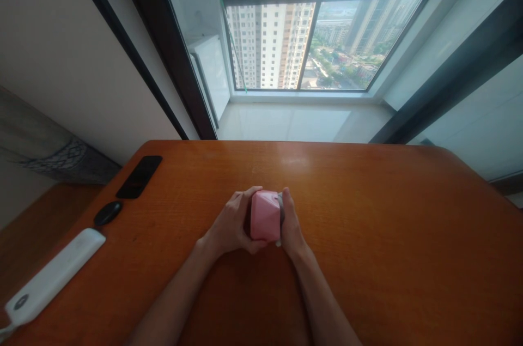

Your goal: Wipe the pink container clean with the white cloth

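A small pink box-shaped object (265, 216) with angled faces is between my hands over the wooden table (388, 237). On its right side sits a grey part (280, 207), mostly covered, so its exact kind cannot be made out. My left hand (235, 224) wraps round the left side of the pink object, thumb at the near edge and fingers at the far edge. My right hand (292, 226) is closed against the grey part, its thumb pointing away from me; the other fingers are hidden.
Along the table's left edge lie a black phone (139, 176), a black mouse (108, 213) and a white power strip (57, 275) with a cord. Beyond the far edge are dark door frames (163, 46) and a window (306, 46). A curtain (61, 155) hangs at the left.
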Action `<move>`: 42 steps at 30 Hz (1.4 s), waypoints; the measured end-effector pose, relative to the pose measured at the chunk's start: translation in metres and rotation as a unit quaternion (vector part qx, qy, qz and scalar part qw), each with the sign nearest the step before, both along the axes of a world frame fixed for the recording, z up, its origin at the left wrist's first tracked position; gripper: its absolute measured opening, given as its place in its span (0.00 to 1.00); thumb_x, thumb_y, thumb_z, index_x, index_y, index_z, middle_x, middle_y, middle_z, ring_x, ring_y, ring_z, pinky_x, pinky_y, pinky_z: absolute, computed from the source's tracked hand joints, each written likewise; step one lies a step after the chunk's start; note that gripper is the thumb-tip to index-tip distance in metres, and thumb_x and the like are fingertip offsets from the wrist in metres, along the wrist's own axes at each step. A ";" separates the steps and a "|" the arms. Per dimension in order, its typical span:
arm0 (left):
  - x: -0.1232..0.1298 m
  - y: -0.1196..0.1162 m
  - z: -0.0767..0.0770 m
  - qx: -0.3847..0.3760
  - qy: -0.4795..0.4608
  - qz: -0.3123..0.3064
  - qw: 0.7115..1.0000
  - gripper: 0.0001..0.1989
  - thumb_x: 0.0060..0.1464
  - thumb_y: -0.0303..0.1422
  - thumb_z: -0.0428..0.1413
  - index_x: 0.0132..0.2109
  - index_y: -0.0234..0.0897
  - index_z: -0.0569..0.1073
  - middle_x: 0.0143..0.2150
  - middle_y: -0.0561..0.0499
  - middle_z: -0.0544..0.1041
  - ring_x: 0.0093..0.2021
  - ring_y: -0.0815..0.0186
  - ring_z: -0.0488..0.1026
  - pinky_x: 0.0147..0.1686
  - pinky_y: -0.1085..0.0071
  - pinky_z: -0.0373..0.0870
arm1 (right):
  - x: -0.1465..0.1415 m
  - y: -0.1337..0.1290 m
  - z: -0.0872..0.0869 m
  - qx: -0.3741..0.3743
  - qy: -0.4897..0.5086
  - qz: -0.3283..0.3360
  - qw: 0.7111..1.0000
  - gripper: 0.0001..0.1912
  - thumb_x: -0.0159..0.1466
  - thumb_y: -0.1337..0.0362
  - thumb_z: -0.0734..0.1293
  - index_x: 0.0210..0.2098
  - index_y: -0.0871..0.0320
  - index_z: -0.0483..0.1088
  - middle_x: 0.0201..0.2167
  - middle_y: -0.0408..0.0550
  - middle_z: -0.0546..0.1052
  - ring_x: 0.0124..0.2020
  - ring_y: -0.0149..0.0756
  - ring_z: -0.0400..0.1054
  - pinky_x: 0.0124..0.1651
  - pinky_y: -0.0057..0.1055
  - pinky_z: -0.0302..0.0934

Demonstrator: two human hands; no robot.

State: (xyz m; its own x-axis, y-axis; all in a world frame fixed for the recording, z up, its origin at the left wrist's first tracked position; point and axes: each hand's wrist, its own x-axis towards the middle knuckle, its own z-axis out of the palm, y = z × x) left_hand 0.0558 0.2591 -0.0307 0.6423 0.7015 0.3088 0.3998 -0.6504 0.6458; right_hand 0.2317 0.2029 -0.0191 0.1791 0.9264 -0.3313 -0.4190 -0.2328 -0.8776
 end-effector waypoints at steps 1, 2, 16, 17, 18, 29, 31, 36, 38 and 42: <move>-0.001 0.000 0.000 -0.001 0.001 -0.005 1.000 0.65 0.38 0.48 0.78 0.78 0.43 0.56 0.68 0.36 0.75 0.63 0.36 0.77 0.65 0.41 0.75 | 0.000 0.001 0.002 0.005 0.006 -0.003 1.000 0.43 0.58 0.17 0.64 0.24 0.54 0.69 0.15 0.39 0.65 0.14 0.29 0.52 0.14 0.28 0.42; -0.002 0.001 -0.001 0.000 -0.001 -0.010 1.000 0.66 0.38 0.48 0.78 0.79 0.45 0.54 0.71 0.35 0.73 0.66 0.35 0.76 0.67 0.40 0.74 | 0.000 0.002 0.005 0.015 0.017 -0.009 1.000 0.43 0.58 0.17 0.65 0.24 0.54 0.69 0.15 0.39 0.66 0.15 0.29 0.53 0.15 0.27 0.45; -0.003 0.002 0.008 0.155 0.000 -0.064 0.986 0.62 0.53 0.53 0.75 0.82 0.48 0.48 0.78 0.30 0.66 0.76 0.38 0.68 0.71 0.40 0.74 | -0.001 0.007 0.022 0.042 0.120 -0.005 0.992 0.42 0.51 0.18 0.71 0.21 0.54 0.70 0.14 0.43 0.71 0.18 0.35 0.64 0.20 0.31 0.57; -0.003 0.002 0.009 0.162 -0.004 -0.061 0.985 0.61 0.53 0.54 0.75 0.81 0.47 0.50 0.77 0.30 0.67 0.75 0.37 0.69 0.70 0.40 0.74 | -0.002 0.007 0.020 0.042 0.119 -0.005 0.992 0.42 0.52 0.18 0.71 0.22 0.54 0.71 0.15 0.43 0.72 0.19 0.35 0.65 0.21 0.31 0.58; -0.003 0.002 0.009 0.167 -0.007 -0.058 0.984 0.61 0.53 0.56 0.75 0.81 0.47 0.51 0.76 0.30 0.68 0.75 0.37 0.70 0.70 0.40 0.74 | -0.002 0.007 0.017 0.041 0.120 -0.004 0.992 0.43 0.52 0.18 0.71 0.24 0.55 0.73 0.17 0.44 0.74 0.20 0.36 0.66 0.22 0.31 0.60; 0.006 -0.003 0.010 -0.002 -0.074 0.024 0.997 0.52 0.49 0.67 0.68 0.72 0.42 0.67 0.65 0.37 0.78 0.62 0.40 0.78 0.64 0.42 0.76 | -0.003 -0.001 0.001 0.012 0.010 -0.008 1.000 0.46 0.55 0.15 0.65 0.26 0.56 0.76 0.14 0.41 0.68 0.15 0.31 0.55 0.15 0.29 0.46; 0.007 -0.003 0.009 -0.033 -0.080 0.029 0.996 0.51 0.51 0.69 0.65 0.71 0.42 0.68 0.65 0.37 0.78 0.62 0.40 0.78 0.64 0.43 0.76 | -0.004 -0.001 0.001 0.014 -0.006 0.002 1.000 0.47 0.55 0.15 0.64 0.26 0.56 0.75 0.14 0.41 0.67 0.14 0.30 0.53 0.14 0.29 0.41; 0.004 -0.003 0.005 -0.029 -0.074 0.008 0.997 0.55 0.55 0.69 0.64 0.77 0.45 0.61 0.71 0.36 0.73 0.67 0.39 0.75 0.68 0.41 0.72 | -0.003 0.001 0.000 0.009 0.009 -0.011 1.000 0.45 0.58 0.16 0.64 0.27 0.56 0.74 0.15 0.40 0.68 0.14 0.29 0.54 0.13 0.27 0.42; 0.001 -0.001 0.005 0.000 -0.076 -0.019 0.997 0.58 0.55 0.68 0.66 0.80 0.46 0.55 0.77 0.33 0.66 0.74 0.36 0.69 0.72 0.39 0.69 | -0.002 0.002 0.002 0.005 0.030 -0.008 1.000 0.44 0.57 0.17 0.64 0.25 0.55 0.73 0.14 0.40 0.67 0.13 0.29 0.54 0.13 0.27 0.42; -0.005 0.003 0.005 0.102 -0.026 -0.082 0.991 0.67 0.49 0.62 0.74 0.83 0.51 0.47 0.82 0.31 0.56 0.80 0.34 0.61 0.73 0.36 0.68 | -0.002 0.007 0.012 0.024 0.106 0.003 0.994 0.43 0.52 0.17 0.69 0.22 0.54 0.70 0.14 0.42 0.70 0.17 0.34 0.65 0.19 0.29 0.56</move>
State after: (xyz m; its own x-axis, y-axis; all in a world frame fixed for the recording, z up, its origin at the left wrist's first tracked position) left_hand 0.0507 0.2618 -0.0254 0.7221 0.5085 0.4691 0.2473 -0.8230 0.5115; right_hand 0.2297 0.2094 -0.0075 0.1045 0.9430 -0.3158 -0.5952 -0.1952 -0.7796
